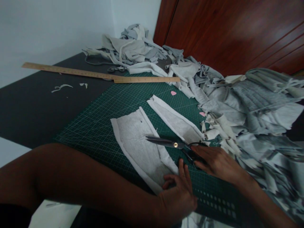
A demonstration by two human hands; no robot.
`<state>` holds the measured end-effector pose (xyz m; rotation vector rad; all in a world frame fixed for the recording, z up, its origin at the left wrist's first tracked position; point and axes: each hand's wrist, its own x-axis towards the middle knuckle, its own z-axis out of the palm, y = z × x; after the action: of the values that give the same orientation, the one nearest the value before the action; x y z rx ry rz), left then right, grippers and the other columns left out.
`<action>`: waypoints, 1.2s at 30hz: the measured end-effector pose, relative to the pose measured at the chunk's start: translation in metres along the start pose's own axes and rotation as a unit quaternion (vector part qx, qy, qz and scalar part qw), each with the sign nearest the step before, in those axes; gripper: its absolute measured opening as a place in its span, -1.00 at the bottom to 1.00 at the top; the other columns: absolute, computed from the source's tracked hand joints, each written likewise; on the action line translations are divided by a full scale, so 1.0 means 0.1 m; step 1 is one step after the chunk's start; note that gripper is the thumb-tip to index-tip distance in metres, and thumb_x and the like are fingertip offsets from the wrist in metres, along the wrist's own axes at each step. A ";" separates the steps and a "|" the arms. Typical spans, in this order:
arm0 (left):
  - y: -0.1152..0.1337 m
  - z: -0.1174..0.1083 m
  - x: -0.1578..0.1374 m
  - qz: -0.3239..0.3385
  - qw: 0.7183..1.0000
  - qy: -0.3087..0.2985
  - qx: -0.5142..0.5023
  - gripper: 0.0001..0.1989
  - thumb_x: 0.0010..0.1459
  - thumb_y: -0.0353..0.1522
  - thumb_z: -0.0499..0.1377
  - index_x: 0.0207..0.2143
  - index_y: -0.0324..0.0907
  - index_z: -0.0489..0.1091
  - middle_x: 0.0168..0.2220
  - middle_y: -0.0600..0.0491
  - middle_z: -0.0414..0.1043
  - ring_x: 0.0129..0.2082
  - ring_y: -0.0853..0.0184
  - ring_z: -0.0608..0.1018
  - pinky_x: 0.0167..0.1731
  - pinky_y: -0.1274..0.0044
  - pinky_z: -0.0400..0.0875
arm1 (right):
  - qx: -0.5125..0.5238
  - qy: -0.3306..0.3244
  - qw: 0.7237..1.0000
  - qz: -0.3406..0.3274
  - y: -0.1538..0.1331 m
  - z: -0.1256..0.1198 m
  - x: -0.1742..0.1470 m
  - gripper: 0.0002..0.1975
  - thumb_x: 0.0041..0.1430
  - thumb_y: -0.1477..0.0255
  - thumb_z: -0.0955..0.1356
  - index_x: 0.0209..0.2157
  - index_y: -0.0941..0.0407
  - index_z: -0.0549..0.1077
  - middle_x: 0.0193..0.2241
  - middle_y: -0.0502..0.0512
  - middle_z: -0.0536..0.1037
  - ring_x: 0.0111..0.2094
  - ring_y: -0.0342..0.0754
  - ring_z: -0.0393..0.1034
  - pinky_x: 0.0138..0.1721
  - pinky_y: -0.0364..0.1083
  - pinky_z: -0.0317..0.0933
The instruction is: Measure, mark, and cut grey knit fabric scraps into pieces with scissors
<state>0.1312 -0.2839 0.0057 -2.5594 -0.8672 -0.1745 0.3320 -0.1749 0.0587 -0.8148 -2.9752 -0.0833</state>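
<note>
A pair of black-handled scissors (166, 142) is in my right hand (213, 160), whose fingers are wrapped about the handles. The blades look closed and point left, lying across a grey fabric piece (135, 133) with folded pale edges. At the near end of this piece, my left hand (178, 193) holds it down by its lower right edge, two fingers stretched forward and the others bent. A narrower grey fabric strip (175, 118) lies just beyond the scissors. Both pieces rest on a green gridded cutting mat (95, 120).
Two wooden rulers, one long (71, 70) and one short (147, 79), lie across the mat's far side. Heaps of grey fabric (133, 47) line the back and right (249, 101). Pink chalk-like bits (173, 93) and fabric scraps (62, 87) lie about.
</note>
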 end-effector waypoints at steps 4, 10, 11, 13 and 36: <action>0.00 0.00 0.00 0.012 1.000 -0.011 0.006 -0.45 0.53 -0.32 -0.12 -0.21 -0.43 0.62 0.09 -0.52 0.55 -0.08 -0.26 0.71 -0.79 0.43 0.39 | 0.002 -0.002 1.000 -0.001 0.01 0.01 -0.02 -0.70 0.49 0.44 0.22 0.04 0.26 0.51 -0.14 0.31 0.72 -0.21 0.01 0.69 -0.21 -0.10 0.55; 0.03 0.02 0.01 0.002 1.000 -0.005 0.003 -0.44 0.53 -0.30 -0.12 -0.17 -0.44 0.61 0.10 -0.54 0.54 -0.04 -0.30 0.70 -0.80 0.42 0.39 | 0.014 -0.019 1.000 0.010 0.02 0.01 -0.05 -0.70 0.47 0.45 0.25 0.08 0.25 0.51 -0.12 0.30 0.72 -0.19 0.01 0.69 -0.18 -0.12 0.55; 0.03 0.02 0.01 0.000 1.000 -0.006 0.004 -0.44 0.54 -0.30 -0.13 -0.17 -0.44 0.61 0.11 -0.55 0.53 -0.02 -0.30 0.69 -0.79 0.42 0.40 | 0.013 -0.018 1.000 0.010 0.02 0.01 -0.05 -0.70 0.48 0.45 0.24 0.07 0.25 0.51 -0.12 0.31 0.72 -0.19 0.01 0.69 -0.17 -0.12 0.55; 0.04 0.03 0.00 -0.002 1.000 0.000 0.001 -0.44 0.53 -0.30 -0.12 -0.18 -0.45 0.61 0.11 -0.56 0.52 0.00 -0.32 0.68 -0.79 0.43 0.40 | 0.013 -0.017 1.000 0.008 0.01 0.00 -0.04 -0.69 0.50 0.44 0.22 0.06 0.26 0.51 -0.13 0.31 0.72 -0.20 0.01 0.70 -0.18 -0.12 0.56; 0.04 0.02 -0.01 -0.018 1.000 0.014 0.009 -0.44 0.52 -0.31 -0.12 -0.11 -0.45 0.63 0.07 -0.53 0.56 -0.01 -0.29 0.69 -0.78 0.40 0.40 | 0.118 0.098 0.977 0.151 -0.08 -0.01 -0.07 -0.71 0.33 0.46 0.33 0.04 0.19 0.55 -0.25 0.16 0.75 -0.35 -0.01 0.69 -0.31 -0.17 0.56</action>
<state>0.1324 -0.2860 0.0021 -2.5202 -0.9000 -0.2110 0.3341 -0.1855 0.0590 -1.1382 -2.5813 0.1878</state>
